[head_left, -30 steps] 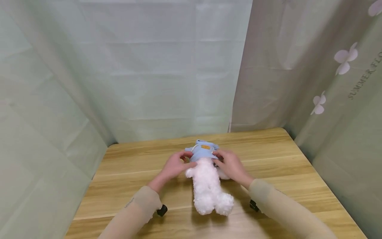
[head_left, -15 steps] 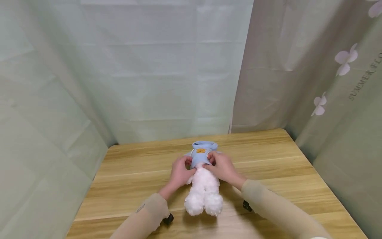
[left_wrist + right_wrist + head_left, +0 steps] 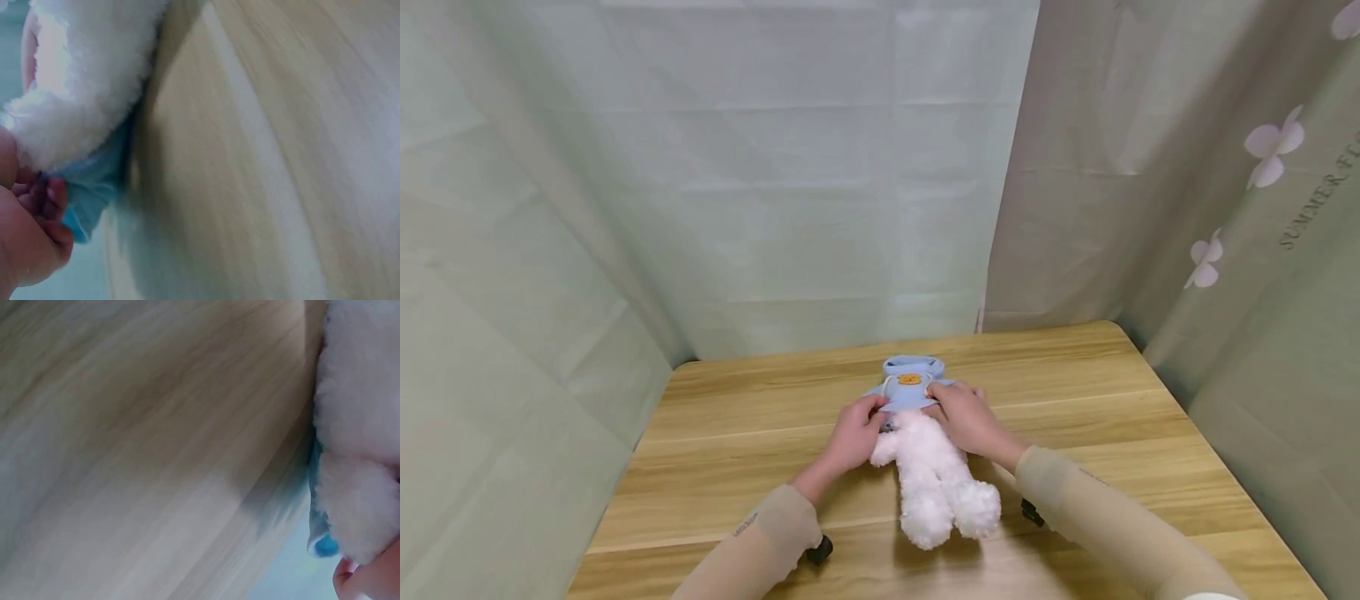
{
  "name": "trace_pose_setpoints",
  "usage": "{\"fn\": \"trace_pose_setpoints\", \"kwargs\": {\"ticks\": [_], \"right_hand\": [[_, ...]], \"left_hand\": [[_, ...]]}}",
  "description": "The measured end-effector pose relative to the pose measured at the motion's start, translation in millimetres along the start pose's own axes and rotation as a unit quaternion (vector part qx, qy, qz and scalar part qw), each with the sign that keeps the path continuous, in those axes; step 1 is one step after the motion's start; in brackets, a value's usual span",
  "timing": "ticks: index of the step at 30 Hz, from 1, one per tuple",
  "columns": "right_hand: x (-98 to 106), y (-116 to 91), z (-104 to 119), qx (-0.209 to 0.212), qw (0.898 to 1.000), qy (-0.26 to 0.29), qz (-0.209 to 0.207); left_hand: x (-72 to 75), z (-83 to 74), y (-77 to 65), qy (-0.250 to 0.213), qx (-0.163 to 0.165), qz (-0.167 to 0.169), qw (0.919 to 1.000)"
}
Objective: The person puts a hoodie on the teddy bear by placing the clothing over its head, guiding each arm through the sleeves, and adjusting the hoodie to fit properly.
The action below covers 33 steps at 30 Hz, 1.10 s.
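Note:
A white fluffy plush toy [image 3: 925, 471] lies on the table with its legs toward me and angled to the right. Over its upper end sits a small light-blue hoodie [image 3: 908, 397] with an orange patch and white drawstrings; the toy's head is hidden. My left hand [image 3: 853, 435] pinches the hoodie's lower left edge, beside the toy's arm. On the other side my right hand [image 3: 967, 418] grips the right edge, thumb on the front and fingers under the fabric. The left wrist view shows curled fingers at the blue cloth [image 3: 94, 200] below the white fur [image 3: 94, 75].
The wooden table [image 3: 737, 467] extends around the toy on both sides. Pale curtains [image 3: 820, 208] stand behind its far edge and at the left. A curtain with flower prints [image 3: 1270, 150] hangs at the right.
The toy's legs swing left, then back to the right. The hoodie's front flattens and its patch shows more fully. My left thumb shifts off the fur to the hoodie's edge.

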State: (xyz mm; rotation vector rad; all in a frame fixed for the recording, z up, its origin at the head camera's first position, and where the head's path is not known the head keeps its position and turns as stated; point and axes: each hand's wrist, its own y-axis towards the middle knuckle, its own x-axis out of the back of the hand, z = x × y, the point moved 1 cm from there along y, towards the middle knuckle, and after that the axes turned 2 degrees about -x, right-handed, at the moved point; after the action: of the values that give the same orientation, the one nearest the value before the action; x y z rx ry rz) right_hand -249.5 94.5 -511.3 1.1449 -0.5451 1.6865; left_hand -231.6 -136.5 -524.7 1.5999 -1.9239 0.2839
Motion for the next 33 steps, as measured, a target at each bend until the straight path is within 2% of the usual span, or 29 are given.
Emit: {"fn": "trace_pose_setpoints", "kwargs": {"ticks": [5, 8, 11, 16, 20, 24, 28, 30, 33], "right_hand": [[5.9, -2.4, -9.7, 0.01, 0.998, 0.038, 0.049], [9.9, -4.4, -14.5, 0.013, 0.995, 0.077, 0.061], [7.6, -6.2, -16.5, 0.007, 0.995, 0.081, 0.052], [-5.5, -10.5, -11.4, -0.005, 0.999, 0.042, 0.024], [-11.9, -13.2, -5.0, 0.01, 1.0, 0.004, -0.013], [-11.5, -14.4, -0.2, 0.013, 0.998, -0.052, -0.04], [-8.8, -15.6, 2.4, 0.015, 0.994, -0.098, -0.053], [-7.1, -15.5, 1.3, 0.022, 0.994, -0.098, -0.053], [-1.1, -14.4, -4.5, 0.041, 0.998, -0.045, -0.023]], "left_hand": [[0.6, -16.9, -1.4, 0.056, -0.002, 0.053, 0.997], [-2.6, -24.1, -3.1, 0.09, 0.001, 0.065, 0.9938], [-11.6, -27.0, -4.9, 0.11, 0.003, 0.038, 0.9932], [-29.6, -23.6, -9.0, 0.14, -0.009, -0.038, 0.9893], [-36.5, -17.5, -12.5, 0.159, -0.022, -0.078, 0.9839], [-39.8, -13.6, -13.2, 0.173, -0.064, -0.104, 0.9773], [-42.1, -11.3, -11.2, 0.191, -0.114, -0.134, 0.9657], [-41.0, -10.5, -9.7, 0.199, -0.123, -0.137, 0.9625], [-33.0, -11.4, -9.0, 0.185, -0.105, -0.098, 0.9721]]}}
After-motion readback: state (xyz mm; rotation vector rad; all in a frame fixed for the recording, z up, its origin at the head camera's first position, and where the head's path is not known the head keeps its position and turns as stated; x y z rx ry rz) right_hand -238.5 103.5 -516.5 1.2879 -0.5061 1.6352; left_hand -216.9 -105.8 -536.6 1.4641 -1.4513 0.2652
